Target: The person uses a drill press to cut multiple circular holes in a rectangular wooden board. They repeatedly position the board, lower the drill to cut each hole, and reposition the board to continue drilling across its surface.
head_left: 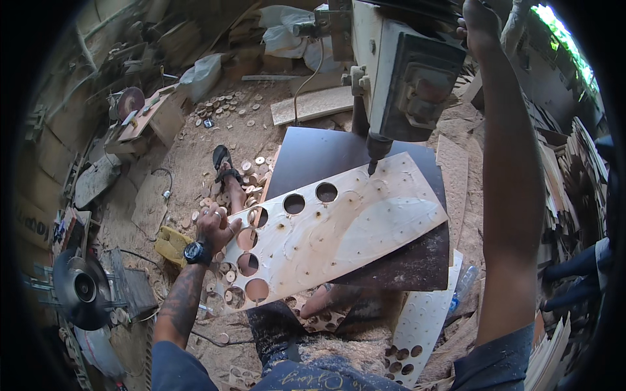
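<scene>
A pale plywood board [339, 228] with several round holes along its left end and far edge lies slantwise on a dark table [306, 153]. My left hand [216, 228], a watch at the wrist, is closed on the board's left edge. Above the board's far edge is a drill press [385, 98]. Its chuck [378, 146] points down, the tip close to the wood; contact is unclear. Raised at the top right beside the machine, my right hand [481, 27] has its fingers curled. What it grips is hidden.
Round wooden discs [225, 107] litter the dusty floor, more around my foot. A second holed board [424, 319] leans below the table by a plastic bottle [464, 283]. At left stand a fan [83, 287] and a yellow container [171, 246]. Wood sheets [567, 189] line the right.
</scene>
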Demonstrator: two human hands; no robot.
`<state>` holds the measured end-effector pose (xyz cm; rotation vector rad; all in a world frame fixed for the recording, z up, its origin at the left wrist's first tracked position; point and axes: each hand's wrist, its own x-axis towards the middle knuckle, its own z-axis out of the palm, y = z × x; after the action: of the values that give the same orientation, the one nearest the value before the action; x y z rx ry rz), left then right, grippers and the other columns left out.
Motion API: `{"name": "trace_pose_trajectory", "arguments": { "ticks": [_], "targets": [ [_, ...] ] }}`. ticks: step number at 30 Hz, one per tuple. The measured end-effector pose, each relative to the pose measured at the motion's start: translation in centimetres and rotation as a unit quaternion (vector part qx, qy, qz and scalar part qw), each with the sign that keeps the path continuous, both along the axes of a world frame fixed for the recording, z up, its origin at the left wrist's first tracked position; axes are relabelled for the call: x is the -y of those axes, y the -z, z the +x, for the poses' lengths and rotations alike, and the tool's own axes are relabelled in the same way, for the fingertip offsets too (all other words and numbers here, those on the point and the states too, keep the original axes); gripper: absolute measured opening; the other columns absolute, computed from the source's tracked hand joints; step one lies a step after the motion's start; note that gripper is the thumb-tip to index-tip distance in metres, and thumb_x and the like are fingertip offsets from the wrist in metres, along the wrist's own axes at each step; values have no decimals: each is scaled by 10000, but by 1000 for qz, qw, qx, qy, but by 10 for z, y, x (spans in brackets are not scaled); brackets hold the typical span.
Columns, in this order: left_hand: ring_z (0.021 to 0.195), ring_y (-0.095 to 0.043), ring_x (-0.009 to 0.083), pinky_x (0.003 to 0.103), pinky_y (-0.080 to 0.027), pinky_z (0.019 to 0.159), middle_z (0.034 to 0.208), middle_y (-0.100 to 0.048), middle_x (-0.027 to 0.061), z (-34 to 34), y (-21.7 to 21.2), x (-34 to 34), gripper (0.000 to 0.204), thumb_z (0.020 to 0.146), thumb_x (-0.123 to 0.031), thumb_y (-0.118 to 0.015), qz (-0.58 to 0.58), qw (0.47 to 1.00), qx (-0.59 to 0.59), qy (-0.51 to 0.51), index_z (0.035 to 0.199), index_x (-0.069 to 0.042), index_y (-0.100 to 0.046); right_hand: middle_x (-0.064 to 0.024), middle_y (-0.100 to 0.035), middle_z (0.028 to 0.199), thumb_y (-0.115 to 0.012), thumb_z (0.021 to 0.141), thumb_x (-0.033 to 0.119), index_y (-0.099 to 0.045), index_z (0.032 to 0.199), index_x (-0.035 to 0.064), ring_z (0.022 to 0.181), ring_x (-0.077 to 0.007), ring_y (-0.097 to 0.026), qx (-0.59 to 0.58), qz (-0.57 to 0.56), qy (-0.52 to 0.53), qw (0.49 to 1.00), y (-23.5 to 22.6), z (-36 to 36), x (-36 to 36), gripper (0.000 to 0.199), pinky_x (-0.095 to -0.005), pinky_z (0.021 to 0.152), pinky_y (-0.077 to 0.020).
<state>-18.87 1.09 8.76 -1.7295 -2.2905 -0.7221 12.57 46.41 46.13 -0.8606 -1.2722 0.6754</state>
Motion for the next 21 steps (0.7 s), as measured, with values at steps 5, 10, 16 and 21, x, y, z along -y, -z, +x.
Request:
{"name": "trace_pose_trajectory", "arguments": {
  "ticks": [5,10,16,21],
  "targets": [
    [883,-654,265,406,-471,734,975,-679,89,14,-17,9,412,733,-427,-802,-29,999,-20,-21,928,-79,-697,-17,-488,600,-612,876,346,-596,753,115,464,-165,-473,0,2,4,1000,-1,1,6,263,-343,423,-380],
    [1011,-659,279,365,-522,893,1094,-676,153,-1,-46,21,556,731,-377,-835,-153,977,144,45,1132,-19,-696,-15,-482,592,-612,878,346,-590,743,116,457,-163,-468,0,-1,9,1000,1,2,12,268,-341,419,-375],
    [984,-669,221,337,-521,871,1057,-705,128,-14,-49,25,524,777,-300,-834,-195,954,216,79,1187,-15,-673,-13,-474,583,-611,880,346,-584,731,118,449,-161,-462,-5,-4,10,1000,-2,1,15,274,-340,414,-370],
    [907,-632,86,285,-513,802,1019,-707,17,-35,-41,12,449,860,-258,-781,-325,783,528,40,1207,-2,-658,-11,-468,575,-610,881,346,-578,721,119,442,-159,-457,-3,-11,12,1000,-5,-2,16,280,-338,411,-365]
  ]
}}
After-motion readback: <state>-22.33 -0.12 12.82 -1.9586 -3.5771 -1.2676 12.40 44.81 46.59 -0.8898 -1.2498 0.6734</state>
